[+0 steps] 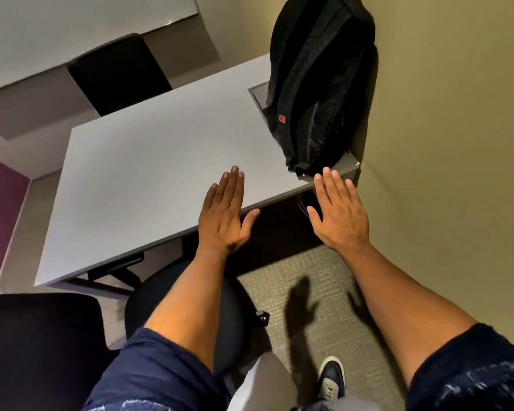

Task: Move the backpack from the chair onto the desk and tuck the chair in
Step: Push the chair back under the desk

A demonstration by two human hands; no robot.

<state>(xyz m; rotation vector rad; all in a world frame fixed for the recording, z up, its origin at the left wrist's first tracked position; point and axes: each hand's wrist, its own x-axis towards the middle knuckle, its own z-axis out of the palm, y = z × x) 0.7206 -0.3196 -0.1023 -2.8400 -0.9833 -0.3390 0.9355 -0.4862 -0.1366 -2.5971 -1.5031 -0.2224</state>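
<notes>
Backpack on the desk, both hands free above the front edge.

The black backpack (318,84) stands upright on the far right corner of the grey desk (149,161), its long axis rising toward the top and its back leaning on the tan wall (445,114); its pockets look zipped, though the dark fabric hides detail, and a small red tag shows low on its side. The left hand (224,215) and right hand (339,212) hover flat with fingers spread, grasping nothing. The black chair (187,310) sits below the left forearm, its seat outside the desk.
</notes>
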